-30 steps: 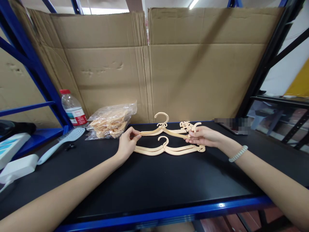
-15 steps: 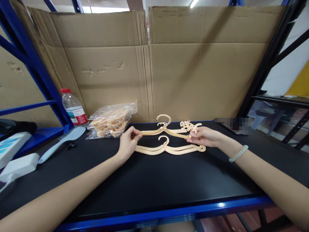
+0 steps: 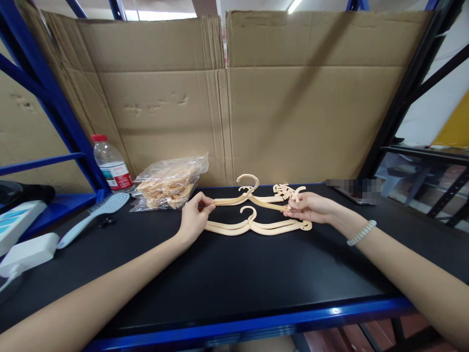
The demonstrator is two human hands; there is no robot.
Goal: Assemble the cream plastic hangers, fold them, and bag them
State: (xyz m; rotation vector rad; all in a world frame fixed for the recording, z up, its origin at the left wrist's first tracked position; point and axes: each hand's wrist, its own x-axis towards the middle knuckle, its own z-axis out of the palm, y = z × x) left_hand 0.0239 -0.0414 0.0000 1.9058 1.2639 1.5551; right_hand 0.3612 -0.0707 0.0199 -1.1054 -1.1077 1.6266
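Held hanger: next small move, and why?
Probably ease the held hanger down toward the nearer hanger, moving both ends together. The left hand and right hand already pinch its two ends, and the nearer hanger lies just in front on the black table, hook also pointing away from the person.
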